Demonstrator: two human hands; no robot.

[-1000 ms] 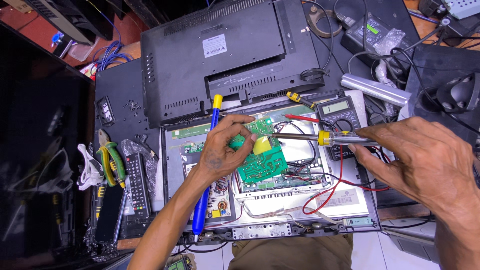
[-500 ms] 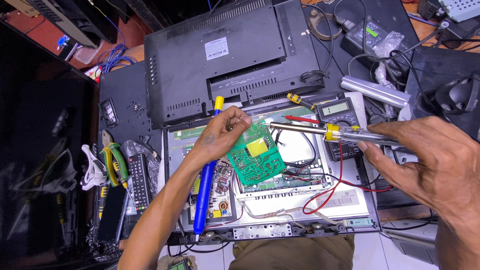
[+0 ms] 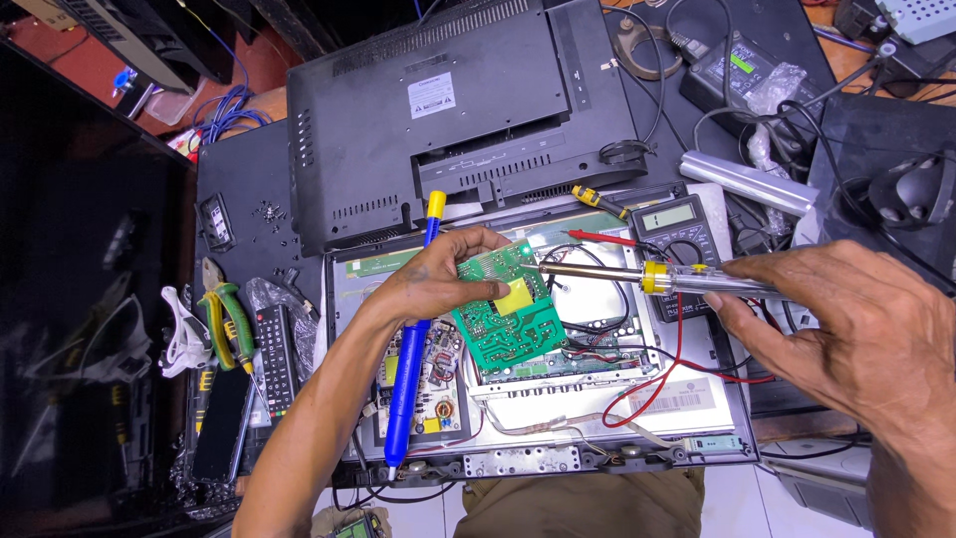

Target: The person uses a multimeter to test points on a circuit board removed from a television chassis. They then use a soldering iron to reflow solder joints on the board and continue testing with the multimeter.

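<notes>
Left hand [image 3: 438, 284]: grip pinching the green circuit board [image 3: 503, 319] by its upper-left edge — board tilted up, solder side to the camera, above the opened chassis.
Right hand [image 3: 846, 334]: grip closed round the soldering iron [image 3: 637, 276], held level, tip touching the board's upper edge.
Board location: lifted off the open TV chassis [image 3: 697, 399], wires beneath it hard to trace.
Progress: back cover [image 3: 448, 110] already off and lying behind; board out of its seat; iron on a joint — soldering looks mid-way, refitting and closing not yet done.
Nearby: blue desoldering pump [image 3: 410, 369] lies along the chassis' left side; multimeter [image 3: 677, 224] with red lead just behind the iron.
Edges/room: bench crowded — pliers [image 3: 227, 314] and remote [image 3: 274, 349] left, cables right; free room only above the chassis.
</notes>
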